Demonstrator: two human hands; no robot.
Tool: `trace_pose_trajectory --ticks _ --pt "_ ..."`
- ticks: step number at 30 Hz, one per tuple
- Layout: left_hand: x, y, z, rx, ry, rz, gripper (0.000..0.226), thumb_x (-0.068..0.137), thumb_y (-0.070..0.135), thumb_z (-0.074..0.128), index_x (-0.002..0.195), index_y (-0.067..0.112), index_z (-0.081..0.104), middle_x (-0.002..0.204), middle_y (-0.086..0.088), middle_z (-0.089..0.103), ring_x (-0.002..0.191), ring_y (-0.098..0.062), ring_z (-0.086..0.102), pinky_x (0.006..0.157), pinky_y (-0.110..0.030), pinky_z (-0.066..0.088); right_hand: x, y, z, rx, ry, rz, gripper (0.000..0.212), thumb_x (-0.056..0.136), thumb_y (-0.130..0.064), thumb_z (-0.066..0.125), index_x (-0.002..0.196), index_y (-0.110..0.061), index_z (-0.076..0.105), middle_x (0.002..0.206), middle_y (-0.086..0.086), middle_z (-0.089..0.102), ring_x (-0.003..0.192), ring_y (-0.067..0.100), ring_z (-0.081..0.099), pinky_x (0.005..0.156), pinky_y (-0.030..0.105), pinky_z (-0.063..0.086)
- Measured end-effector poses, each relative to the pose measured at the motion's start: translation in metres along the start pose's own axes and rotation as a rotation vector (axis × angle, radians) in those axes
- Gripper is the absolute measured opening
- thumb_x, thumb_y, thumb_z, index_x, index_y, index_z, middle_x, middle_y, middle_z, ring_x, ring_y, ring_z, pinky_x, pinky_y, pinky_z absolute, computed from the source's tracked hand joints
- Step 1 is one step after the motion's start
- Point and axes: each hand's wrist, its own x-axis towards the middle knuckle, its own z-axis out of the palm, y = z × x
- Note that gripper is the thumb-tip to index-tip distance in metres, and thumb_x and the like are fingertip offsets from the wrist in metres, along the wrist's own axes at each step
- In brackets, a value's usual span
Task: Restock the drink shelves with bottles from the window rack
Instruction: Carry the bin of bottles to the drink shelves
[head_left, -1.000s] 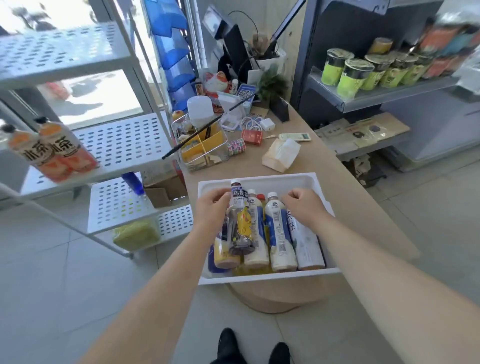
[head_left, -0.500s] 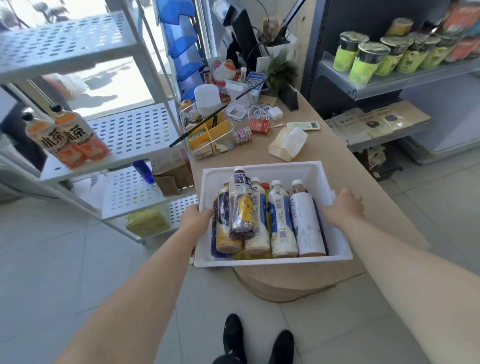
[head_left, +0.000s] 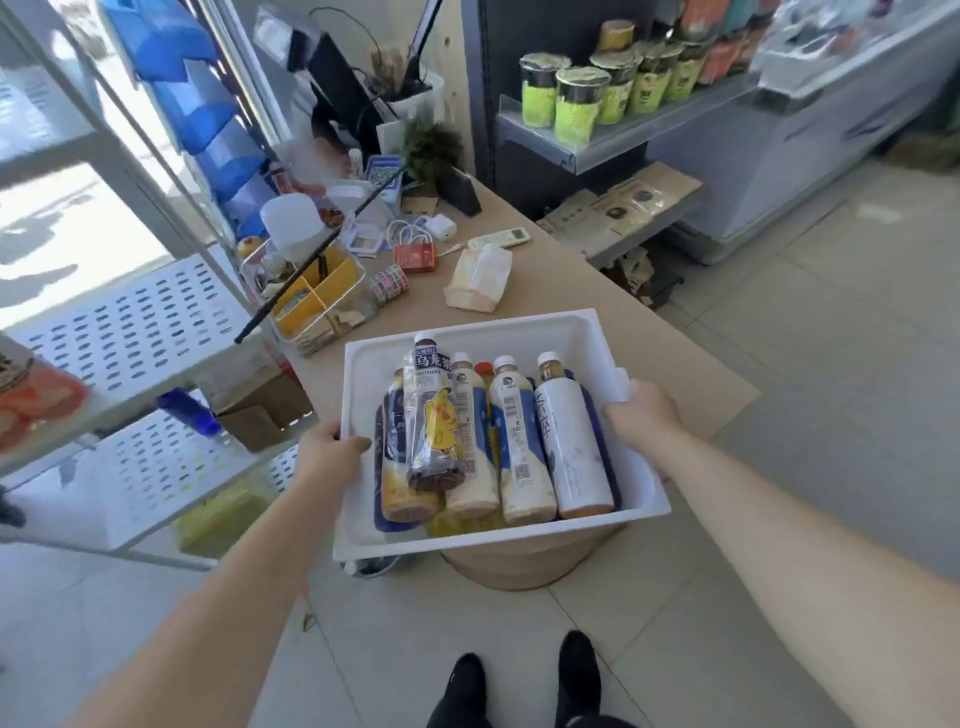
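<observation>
Tan wooden shop counter (head_left: 597, 312) by the window, and at its near end a white plastic bin (head_left: 467, 340) packed with drink bottles (head_left: 519, 441) lying down. The left hand (head_left: 327, 452) grips the left rim and the right hand (head_left: 644, 410) curls over the right rim; lifted or resting, hard to tell.

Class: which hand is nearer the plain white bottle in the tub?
Right. The right hand grips the rim of the tub just beside the white bottle; the left hand grips the opposite rim.
</observation>
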Motion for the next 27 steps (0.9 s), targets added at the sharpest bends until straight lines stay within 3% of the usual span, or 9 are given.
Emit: trace_pose_trajectory --ticks 4,11,12,14,18,21,24,27 --pt "-0.021 0.057 -0.009 0.078 -0.145 0.198 0.015 0.089 0.003 0.059 0.101 0.009 0.066 0.083 -0.006 0.065 0.071 -0.02 0.06 0.062 -0.03 0.045 -0.035 0.007 -0.036 0.11 0.124 0.086 0.02 0.09 -0.023 0.064 0.107 -0.013 0.062 0.097 0.012 0.064 0.092 0.034 0.062 0.076 0.034 0.049" --pt "-0.06 0.182 0.041 0.16 -0.367 0.477 0.015 0.074 0.002 0.062 0.083 0.012 0.068 0.085 -0.016 0.068 0.073 -0.031 0.063 0.073 -0.04 0.054 -0.113 0.026 -0.146 0.316 0.389 0.172 0.012 0.088 -0.015 0.067 0.097 -0.008 0.066 0.091 0.014 0.068 0.08 0.032 0.064 0.066 0.032 0.047" --pt "-0.066 0.199 0.057 0.178 -0.4 0.508 0.014 0.074 0.003 0.063 0.079 0.015 0.068 0.085 -0.016 0.067 0.073 -0.03 0.061 0.073 -0.037 0.052 -0.124 0.03 -0.165 0.326 0.426 0.182 0.004 0.089 -0.013 0.065 0.09 -0.009 0.063 0.085 0.011 0.064 0.072 0.027 0.06 0.059 0.028 0.042" --pt "-0.082 0.234 0.095 0.225 -0.463 0.568 0.009 0.068 0.012 0.067 0.072 0.02 0.069 0.085 -0.013 0.068 0.077 -0.03 0.062 0.078 -0.037 0.052 -0.144 0.04 -0.204 0.369 0.488 0.199 0.017 0.092 -0.01 0.062 0.077 -0.013 0.055 0.076 0.004 0.054 0.063 0.017 0.048 0.051 0.028 0.032" --pt "-0.125 0.298 0.192 0.325 -0.589 0.638 0.011 0.071 0.011 0.07 0.08 0.014 0.066 0.095 -0.014 0.062 0.088 -0.029 0.056 0.08 -0.034 0.044 -0.16 0.077 -0.289 0.357 0.627 0.263 0.023 0.087 -0.01 0.065 0.07 -0.01 0.049 0.072 0.006 0.044 0.064 0.022 0.041 0.053 0.031 0.024" --pt "-0.156 0.344 0.278 0.294 -0.682 0.666 0.025 0.052 0.014 0.068 0.076 0.009 0.07 0.104 -0.024 0.066 0.094 -0.037 0.06 0.091 -0.044 0.049 -0.159 0.108 -0.353 0.319 0.707 0.302 0.025 0.086 -0.008 0.064 0.07 -0.007 0.046 0.076 0.008 0.041 0.064 0.021 0.038 0.053 0.033 0.023" --pt "-0.18 0.392 0.365 0.325 -0.756 0.68 0.028 0.064 0.007 0.071 0.092 0.012 0.073 0.121 -0.024 0.065 0.101 -0.036 0.06 0.099 -0.044 0.048 -0.146 0.136 -0.423 0.32 0.769 0.31 0.025 0.086 -0.007 0.062 0.071 -0.008 0.043 0.077 0.007 0.039 0.063 0.02 0.036 0.053 0.034 0.022" --pt "-0.208 0.434 0.432 0.226 -0.85 0.648 0.037 0.028 0.019 0.069 0.064 0.014 0.071 0.095 -0.02 0.069 0.083 -0.032 0.06 0.082 -0.046 0.051 -0.118 0.16 -0.497 0.336 0.841 0.301 0.027 0.082 -0.005 0.064 0.067 -0.009 0.041 0.076 0.007 0.038 0.064 0.022 0.034 0.054 0.033 0.021"
